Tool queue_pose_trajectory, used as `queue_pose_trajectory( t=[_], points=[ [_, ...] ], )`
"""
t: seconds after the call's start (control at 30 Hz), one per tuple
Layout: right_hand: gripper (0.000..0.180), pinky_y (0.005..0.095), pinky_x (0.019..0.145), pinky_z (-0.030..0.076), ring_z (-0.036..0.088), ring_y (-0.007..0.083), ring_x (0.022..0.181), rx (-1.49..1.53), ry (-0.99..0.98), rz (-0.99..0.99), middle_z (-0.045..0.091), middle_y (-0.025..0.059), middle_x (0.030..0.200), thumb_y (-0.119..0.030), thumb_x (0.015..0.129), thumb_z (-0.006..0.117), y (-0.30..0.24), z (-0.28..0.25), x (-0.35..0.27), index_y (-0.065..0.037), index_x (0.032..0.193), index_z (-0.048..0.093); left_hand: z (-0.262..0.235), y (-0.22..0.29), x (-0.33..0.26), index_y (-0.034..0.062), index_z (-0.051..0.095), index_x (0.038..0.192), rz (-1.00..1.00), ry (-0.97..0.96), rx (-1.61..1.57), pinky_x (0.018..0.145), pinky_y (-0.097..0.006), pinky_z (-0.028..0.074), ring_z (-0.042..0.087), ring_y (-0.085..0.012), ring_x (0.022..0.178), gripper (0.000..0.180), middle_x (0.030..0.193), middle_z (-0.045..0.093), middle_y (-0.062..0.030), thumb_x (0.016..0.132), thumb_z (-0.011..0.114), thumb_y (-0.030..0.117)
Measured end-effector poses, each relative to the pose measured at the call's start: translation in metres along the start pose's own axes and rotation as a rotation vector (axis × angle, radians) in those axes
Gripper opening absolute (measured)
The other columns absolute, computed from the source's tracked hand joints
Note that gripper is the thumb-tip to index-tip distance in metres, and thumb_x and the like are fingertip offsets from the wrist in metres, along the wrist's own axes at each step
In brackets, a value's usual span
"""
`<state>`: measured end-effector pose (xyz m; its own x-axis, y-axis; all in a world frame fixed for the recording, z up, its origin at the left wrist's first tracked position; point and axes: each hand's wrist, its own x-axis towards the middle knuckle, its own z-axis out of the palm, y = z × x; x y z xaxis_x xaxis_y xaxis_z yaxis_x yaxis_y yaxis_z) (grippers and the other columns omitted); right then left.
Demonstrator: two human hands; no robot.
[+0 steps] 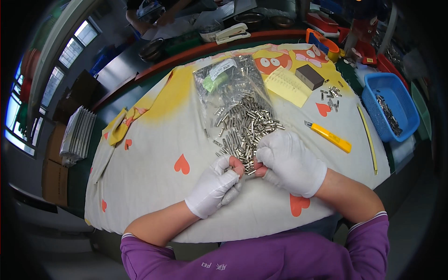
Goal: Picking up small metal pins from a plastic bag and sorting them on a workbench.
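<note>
A heap of small, silvery, narrow metal pieces (247, 123) spreads over the cloth, spilling from a clear plastic bag (203, 98). My left hand (212, 187), in a white glove with bare fingertips, is pinched closed at the heap's near edge. Just to its right, my right hand (293, 163), gloved the same way, has thumb and fingers pressed together over the near right side of the heap. The fingertips of both hands are close to each other. Whatever lies between them is too small and covered to make out.
Right of the heap lie a yellow utility knife (332, 138), a yellow paper (289, 87), a dark block (309, 76) and loose metal pieces (332, 93). A blue basket (377, 80) with more pieces stands at right. Stacked white packages (77, 135) stand left; another person's arm (137, 22) shows beyond.
</note>
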<state>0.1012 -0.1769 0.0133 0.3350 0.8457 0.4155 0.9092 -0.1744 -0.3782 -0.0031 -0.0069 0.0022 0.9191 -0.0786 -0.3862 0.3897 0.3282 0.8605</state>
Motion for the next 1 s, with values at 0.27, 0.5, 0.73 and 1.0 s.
queue_pose_trajectory(
  t=[0.27, 0.5, 0.73, 1.0],
  points=[
    [0.018, 0.039, 0.062, 0.043, 0.054, 0.0298, 0.07, 0.121, -0.006, 0.029, 0.055, 0.0094, 0.071, -0.011, 0.06, 0.071, -0.001, -0.001, 0.0, -0.006, 0.069, 0.056, 0.004, 0.002, -0.003, 0.0099, 0.046, 0.091, -0.121, -0.015, 0.148, 0.035, -0.02, 0.025, 0.034, -0.0052, 0.04, 0.012, 0.063, 0.047, -0.0001, 0.087, 0.052, 0.018],
    [0.017, 0.0389, 0.06, 0.042, 0.054, 0.0291, 0.068, 0.1, 0.096, -0.035, 0.055, 0.0087, 0.069, -0.011, 0.061, 0.071, -0.001, -0.005, 0.001, -0.006, 0.069, 0.057, -0.002, -0.004, 0.001, 0.0092, 0.047, 0.09, -0.112, -0.03, 0.084, 0.035, -0.02, 0.025, 0.033, -0.0051, 0.039, 0.007, 0.062, 0.046, 0.0002, 0.087, 0.046, 0.016],
    [0.015, 0.0393, 0.059, 0.042, 0.054, 0.0291, 0.066, 0.11, 0.075, -0.03, 0.056, 0.0091, 0.069, -0.012, 0.062, 0.07, 0.0, -0.004, 0.001, -0.005, 0.069, 0.059, 0.002, 0.002, -0.001, 0.0088, 0.051, 0.085, -0.169, 0.035, 0.097, 0.035, -0.02, 0.025, 0.034, -0.0053, 0.039, 0.019, 0.058, 0.047, 0.0007, 0.091, 0.047, 0.027],
    [0.016, 0.0395, 0.051, 0.04, 0.054, 0.0286, 0.058, 0.067, 0.117, -0.11, 0.055, 0.0085, 0.063, -0.013, 0.062, 0.071, 0.0, -0.006, 0.004, -0.005, 0.07, 0.06, -0.004, -0.006, 0.001, 0.009, 0.052, 0.08, -0.079, 0.009, 0.135, 0.034, -0.021, 0.026, 0.034, -0.0066, 0.037, 0.028, 0.056, 0.049, -0.0003, 0.093, 0.043, 0.033]
  ],
)
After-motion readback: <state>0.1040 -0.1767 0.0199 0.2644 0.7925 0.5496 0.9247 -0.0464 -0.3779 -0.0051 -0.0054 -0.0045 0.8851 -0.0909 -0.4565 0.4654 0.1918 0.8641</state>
